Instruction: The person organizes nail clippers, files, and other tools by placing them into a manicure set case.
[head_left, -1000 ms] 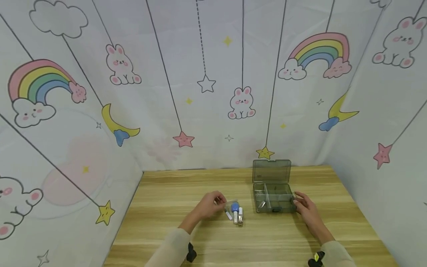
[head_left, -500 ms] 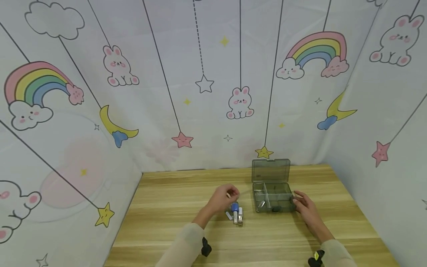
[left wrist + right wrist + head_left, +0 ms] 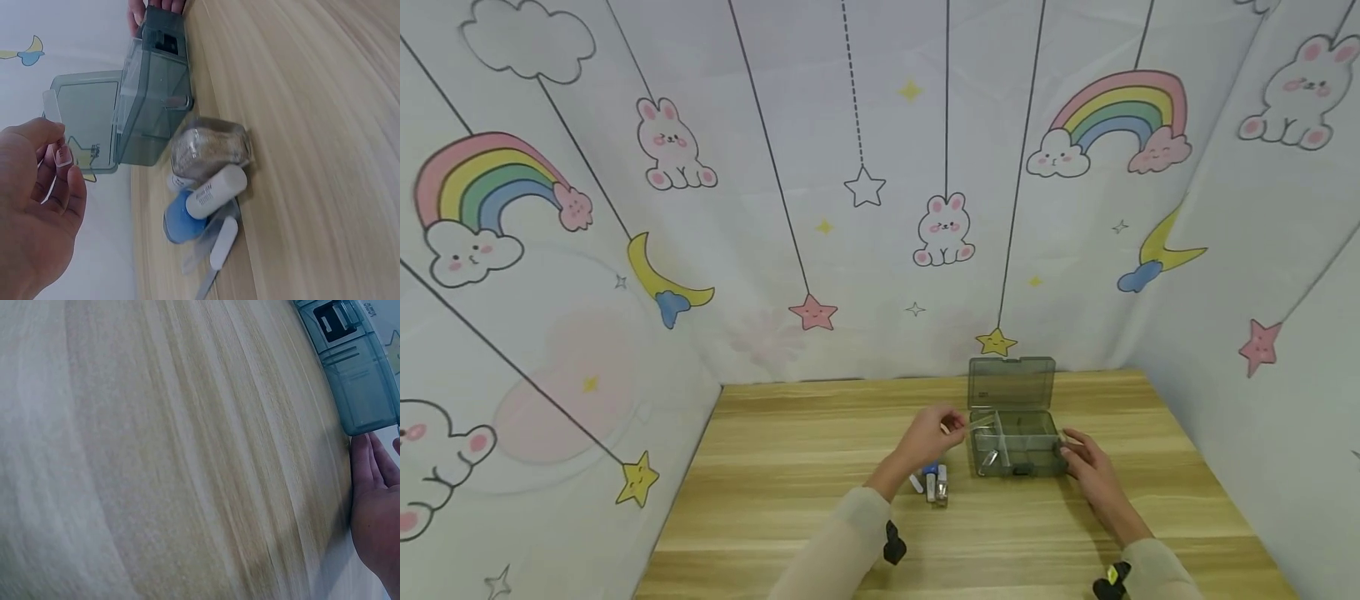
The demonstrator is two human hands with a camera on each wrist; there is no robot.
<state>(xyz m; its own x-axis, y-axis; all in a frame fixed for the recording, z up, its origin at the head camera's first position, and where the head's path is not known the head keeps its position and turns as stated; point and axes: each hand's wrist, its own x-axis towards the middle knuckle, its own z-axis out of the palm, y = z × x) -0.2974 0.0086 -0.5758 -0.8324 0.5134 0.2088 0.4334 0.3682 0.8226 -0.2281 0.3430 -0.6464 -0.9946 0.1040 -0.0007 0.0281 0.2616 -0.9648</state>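
My left hand pinches a thin translucent strip between thumb and fingers. In the head view the strip's far end is over the left compartments of the grey-green divided plastic box, whose lid stands raised. A small shiny item lies in the front left compartment. My right hand rests its extended fingers against the box's right side. Below my left wrist lie a blue bottle, a clear bottle with glittery contents, a white cap and a small white-handled tool.
The box stands on a wood-grain table near its back edge. Behind and beside the table hangs a white curtain printed with rabbits, stars and rainbows.
My left hand has lifted the strip from beside the bottles and carried it right to the box. My right hand has stayed at the box's side.
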